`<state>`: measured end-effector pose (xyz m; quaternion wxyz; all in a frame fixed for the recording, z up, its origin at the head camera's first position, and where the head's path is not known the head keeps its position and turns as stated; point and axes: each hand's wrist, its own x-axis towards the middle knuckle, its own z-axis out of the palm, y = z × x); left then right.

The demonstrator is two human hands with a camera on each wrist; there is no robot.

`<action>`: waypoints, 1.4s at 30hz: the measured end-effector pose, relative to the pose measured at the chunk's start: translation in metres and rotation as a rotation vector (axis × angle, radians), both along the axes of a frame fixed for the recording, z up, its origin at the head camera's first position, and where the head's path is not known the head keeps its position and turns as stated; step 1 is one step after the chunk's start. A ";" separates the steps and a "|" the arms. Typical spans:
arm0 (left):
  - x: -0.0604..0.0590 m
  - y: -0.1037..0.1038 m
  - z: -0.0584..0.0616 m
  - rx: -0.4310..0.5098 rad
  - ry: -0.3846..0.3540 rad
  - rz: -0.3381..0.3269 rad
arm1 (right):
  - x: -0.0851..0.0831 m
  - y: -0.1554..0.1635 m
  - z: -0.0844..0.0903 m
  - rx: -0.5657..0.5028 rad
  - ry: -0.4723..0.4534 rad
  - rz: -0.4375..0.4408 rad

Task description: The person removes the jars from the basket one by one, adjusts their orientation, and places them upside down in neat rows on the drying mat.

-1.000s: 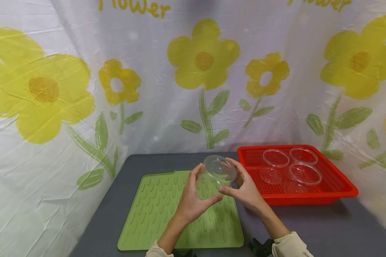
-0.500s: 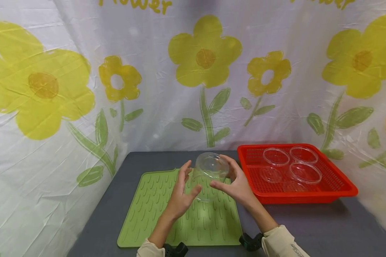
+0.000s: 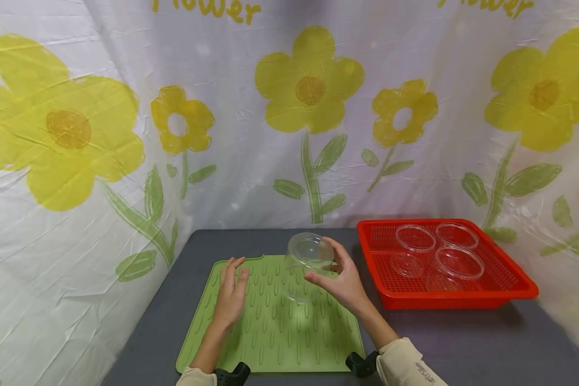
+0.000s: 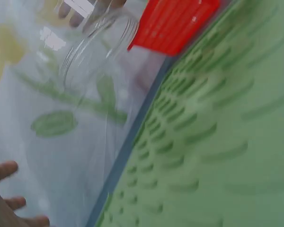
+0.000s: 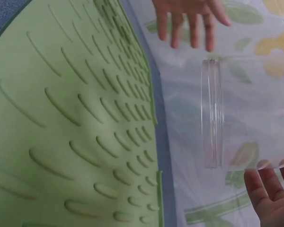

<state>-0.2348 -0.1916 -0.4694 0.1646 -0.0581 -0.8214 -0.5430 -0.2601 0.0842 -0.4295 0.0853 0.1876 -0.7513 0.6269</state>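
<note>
A clear plastic bowl (image 3: 307,264) is upside down over the green ribbed mat (image 3: 251,343), its base turned up. My right hand (image 3: 339,280) grips it from the right, thumb in front and fingers behind. The bowl's rim (image 5: 212,113) shows in the right wrist view, with my right fingertips (image 5: 270,177) on it. My left hand (image 3: 231,292) hovers flat and open over the mat, left of the bowl and apart from it. The left wrist view shows the bowl (image 4: 92,52) and my left fingertips (image 4: 7,170).
A red mesh basket (image 3: 506,292) stands right of the mat with three clear bowls (image 3: 436,247) in it. The grey table (image 3: 487,348) is closed in by a flower-printed cloth (image 3: 125,134) at the back and sides.
My left hand has let go of the bowl and moved left, flattening over the mat. The right hand alone keeps the bowl, now lower and nearer the mat.
</note>
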 end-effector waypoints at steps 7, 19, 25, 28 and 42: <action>0.005 -0.032 -0.010 -0.122 -0.191 0.196 | -0.004 -0.018 -0.003 0.000 0.001 -0.004; 0.017 -0.058 -0.036 -0.409 -0.474 0.136 | -0.011 -0.059 -0.005 0.023 -0.049 -0.024; 0.019 -0.063 -0.039 -0.501 -0.533 0.061 | -0.011 -0.075 -0.013 0.031 -0.077 -0.065; 0.019 -0.065 -0.039 -0.512 -0.534 0.053 | -0.012 -0.082 -0.016 0.042 -0.084 -0.064; 0.017 -0.067 -0.039 -0.460 -0.542 0.025 | -0.022 -0.136 -0.030 0.133 -0.070 0.054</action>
